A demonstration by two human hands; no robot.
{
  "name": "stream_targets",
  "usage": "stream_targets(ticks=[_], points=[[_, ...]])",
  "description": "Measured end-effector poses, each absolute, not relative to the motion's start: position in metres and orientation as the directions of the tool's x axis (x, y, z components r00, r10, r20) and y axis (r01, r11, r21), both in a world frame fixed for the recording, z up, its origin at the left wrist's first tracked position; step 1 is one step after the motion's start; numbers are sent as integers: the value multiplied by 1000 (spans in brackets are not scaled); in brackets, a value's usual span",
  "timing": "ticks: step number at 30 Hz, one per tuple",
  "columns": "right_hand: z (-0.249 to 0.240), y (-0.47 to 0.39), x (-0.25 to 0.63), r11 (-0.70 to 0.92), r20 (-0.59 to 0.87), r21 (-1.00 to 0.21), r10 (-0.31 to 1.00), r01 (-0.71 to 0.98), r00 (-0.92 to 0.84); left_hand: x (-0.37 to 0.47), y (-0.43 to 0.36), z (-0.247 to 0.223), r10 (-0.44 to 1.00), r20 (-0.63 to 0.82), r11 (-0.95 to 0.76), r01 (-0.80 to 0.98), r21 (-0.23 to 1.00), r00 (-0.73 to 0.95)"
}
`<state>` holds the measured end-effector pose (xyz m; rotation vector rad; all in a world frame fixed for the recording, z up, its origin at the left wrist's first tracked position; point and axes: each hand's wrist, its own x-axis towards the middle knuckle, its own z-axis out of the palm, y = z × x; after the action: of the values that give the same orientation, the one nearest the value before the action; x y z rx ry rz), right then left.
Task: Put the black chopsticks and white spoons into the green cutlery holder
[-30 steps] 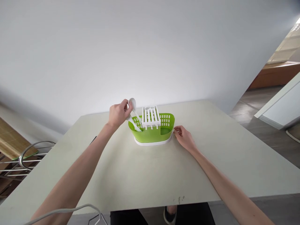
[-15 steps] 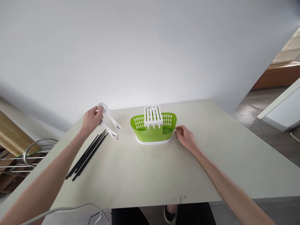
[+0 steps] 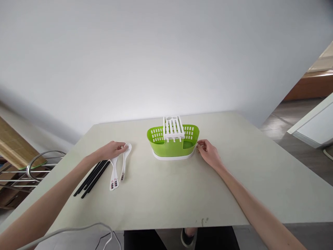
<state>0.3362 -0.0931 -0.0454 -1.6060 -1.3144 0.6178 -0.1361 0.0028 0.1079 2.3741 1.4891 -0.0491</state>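
On the left side of the table, my left hand has its fingers closed on white spoons. One spoon points toward me, its bowl at my fingertips. Two more spoon handles lie close together beside it, their bowls partly under my hand. Several black chopsticks lie side by side just left of the spoons. A green basket with a white base and a white slotted rack across its top stands at the middle. My right hand is at the basket's right end, fingers curled against its edge.
The pale table meets a white wall at its back. A grey cable hangs at the front left edge. Left of the table stand a metal rack and a bamboo board. A white panel is at the right.
My left hand has moved down and toward the right with the spoons, which now hang or lie lower with handles toward me. My right hand stays at the basket. The view has shifted slightly.
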Motion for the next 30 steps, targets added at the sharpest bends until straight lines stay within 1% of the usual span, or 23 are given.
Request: stream_targets(ticks=[6,10,13,18,23,27,30], points=[[-42,-94,336,3,160,-885,941,465,298,-131,0,101,855,-225,-422,879,221,467],[-41,-94,335,-2,153,-888,942,460,300,-133,0,95,872,-184,-416,885,209,454],[-41,-94,334,5,156,-891,942,455,295,-136,2,89,893,-159,-387,897,212,422],[-40,-94,333,15,172,-885,940,465,296,-145,5,80,917,-148,-347,923,165,371],[-41,-94,334,15,170,-886,940,463,295,-149,3,76,940,-120,-297,939,173,319],[-42,-93,335,20,177,-888,937,459,301,-151,-3,75,947,-77,-288,931,226,312],[-42,-93,336,13,168,-887,940,461,297,-151,-12,76,971,-40,-224,955,193,235]])
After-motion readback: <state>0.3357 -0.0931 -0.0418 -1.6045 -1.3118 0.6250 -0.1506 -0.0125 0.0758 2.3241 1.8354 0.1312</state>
